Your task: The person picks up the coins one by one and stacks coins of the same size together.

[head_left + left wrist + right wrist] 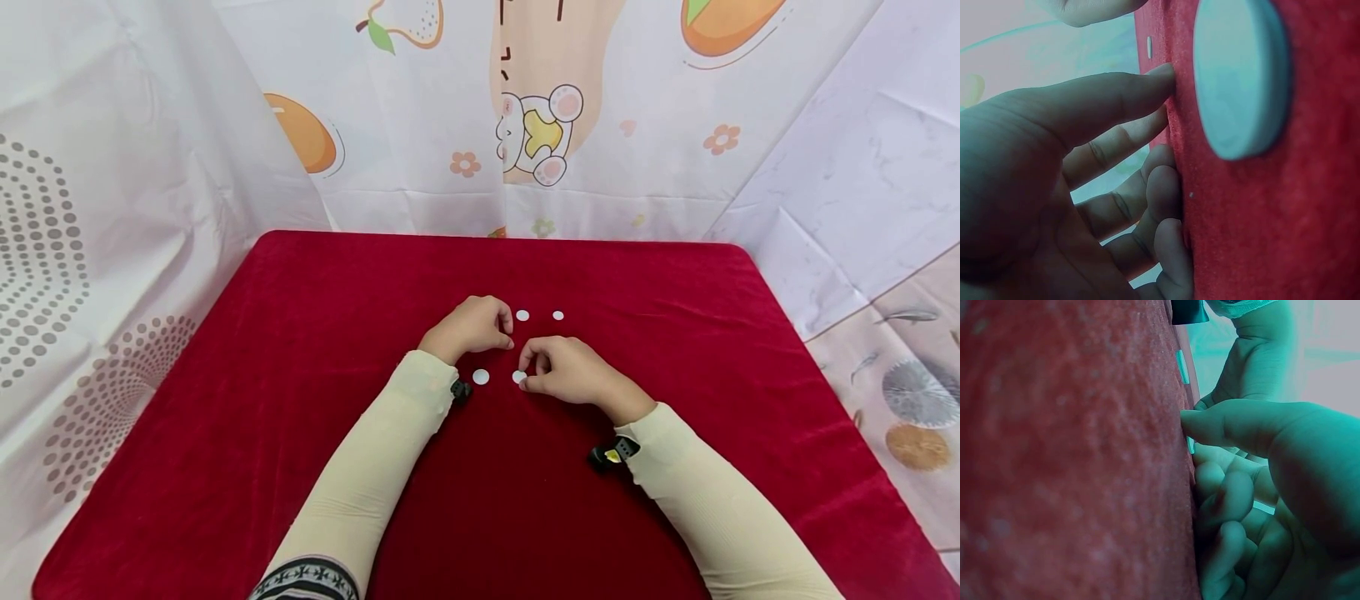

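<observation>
A flat white disc [517,377] lies between the thumb and forefinger of my right hand [566,371], which pinches it at the cloth. In the right wrist view only a sliver of that disc [1191,445] shows past the thumb. My left hand [474,325] rests on the cloth with loosely bent fingers and a gap between thumb and forefinger; nothing is seen in it. Another white disc [481,377] lies below it, large and close in the left wrist view. Two smaller discs lie farther back: one [522,315] just right of the left fingertips, one [558,316] more to the right.
A red velvety cloth [360,283] covers the table. White printed curtains [420,125] hang behind and at both sides. Each wrist carries a small black device, one [461,391] on the left and one [613,453] on the right.
</observation>
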A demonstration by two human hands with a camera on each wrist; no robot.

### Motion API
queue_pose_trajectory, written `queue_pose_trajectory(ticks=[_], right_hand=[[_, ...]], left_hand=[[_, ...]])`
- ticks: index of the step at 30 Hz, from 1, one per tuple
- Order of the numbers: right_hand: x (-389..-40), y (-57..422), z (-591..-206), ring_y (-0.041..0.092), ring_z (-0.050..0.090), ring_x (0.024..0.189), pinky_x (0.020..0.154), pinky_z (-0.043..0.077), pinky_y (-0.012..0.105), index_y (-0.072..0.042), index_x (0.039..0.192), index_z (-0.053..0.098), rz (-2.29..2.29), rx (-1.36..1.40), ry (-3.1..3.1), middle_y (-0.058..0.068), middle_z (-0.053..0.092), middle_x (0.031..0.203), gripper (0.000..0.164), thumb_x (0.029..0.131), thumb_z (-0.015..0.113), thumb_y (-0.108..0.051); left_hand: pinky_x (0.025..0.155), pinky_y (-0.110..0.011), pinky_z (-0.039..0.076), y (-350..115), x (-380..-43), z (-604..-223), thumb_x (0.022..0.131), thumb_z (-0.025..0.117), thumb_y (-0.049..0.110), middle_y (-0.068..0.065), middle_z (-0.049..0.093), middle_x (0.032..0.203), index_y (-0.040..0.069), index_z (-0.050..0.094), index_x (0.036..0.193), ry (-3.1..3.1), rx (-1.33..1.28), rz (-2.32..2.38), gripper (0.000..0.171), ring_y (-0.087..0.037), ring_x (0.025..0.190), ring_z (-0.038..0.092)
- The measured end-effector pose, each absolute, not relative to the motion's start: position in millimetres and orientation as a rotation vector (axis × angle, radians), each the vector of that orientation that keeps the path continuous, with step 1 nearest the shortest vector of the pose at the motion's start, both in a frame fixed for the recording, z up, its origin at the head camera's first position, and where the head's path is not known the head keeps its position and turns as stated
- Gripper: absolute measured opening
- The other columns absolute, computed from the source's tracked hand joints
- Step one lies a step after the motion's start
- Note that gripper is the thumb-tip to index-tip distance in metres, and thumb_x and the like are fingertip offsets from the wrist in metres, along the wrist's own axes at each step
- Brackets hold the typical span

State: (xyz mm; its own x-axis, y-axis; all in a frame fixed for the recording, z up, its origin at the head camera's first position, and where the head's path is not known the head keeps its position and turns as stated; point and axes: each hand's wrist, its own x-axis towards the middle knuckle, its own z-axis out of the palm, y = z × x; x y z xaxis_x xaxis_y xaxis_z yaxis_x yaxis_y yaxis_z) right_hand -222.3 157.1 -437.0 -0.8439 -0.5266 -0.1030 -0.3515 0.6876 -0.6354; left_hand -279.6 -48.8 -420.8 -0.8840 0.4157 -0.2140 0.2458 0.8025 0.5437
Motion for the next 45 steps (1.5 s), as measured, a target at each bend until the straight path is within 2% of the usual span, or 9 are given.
queue_pose_trajectory(ticks=[13, 33, 45], right_hand=[[-224, 158, -441, 0.012, 0.056, 0.057, 0.061, 0.047, 0.032, -0.025, 0.093, 0.07, -0.898, -0.698, 2.627, -0.005, 0.061, 0.064, 0.013, 0.088, 0.081, -0.026], [-224, 156, -445, 0.011, 0.057, 0.057, 0.062, 0.048, 0.032, -0.025, 0.091, 0.069, -0.917, -0.726, 2.612, -0.007, 0.062, 0.063, 0.014, 0.087, 0.082, -0.025], [-223, 159, -438, 0.012, 0.057, 0.058, 0.063, 0.048, 0.032, -0.024, 0.092, 0.07, -0.912, -0.693, 2.611, -0.006, 0.062, 0.064, 0.014, 0.087, 0.082, -0.024]], left_hand=[[0.067, -0.033, 0.053, -52, -281, -420, 0.088, 0.084, 0.021, -0.004, 0.067, 0.077, 0.019, 0.072, 0.091, 2.648, 0.549, 0.728, 0.012, -0.02, 0.07, 0.062], [0.07, -0.032, 0.053, -51, -289, -418, 0.088, 0.084, 0.019, -0.003, 0.066, 0.081, 0.017, 0.072, 0.093, 2.689, 0.55, 0.697, 0.013, -0.02, 0.076, 0.063], [0.07, -0.033, 0.053, -72, -282, -409, 0.087, 0.085, 0.021, 0.0, 0.068, 0.077, 0.02, 0.073, 0.081, 2.648, 0.591, 0.639, 0.014, -0.019, 0.075, 0.063]])
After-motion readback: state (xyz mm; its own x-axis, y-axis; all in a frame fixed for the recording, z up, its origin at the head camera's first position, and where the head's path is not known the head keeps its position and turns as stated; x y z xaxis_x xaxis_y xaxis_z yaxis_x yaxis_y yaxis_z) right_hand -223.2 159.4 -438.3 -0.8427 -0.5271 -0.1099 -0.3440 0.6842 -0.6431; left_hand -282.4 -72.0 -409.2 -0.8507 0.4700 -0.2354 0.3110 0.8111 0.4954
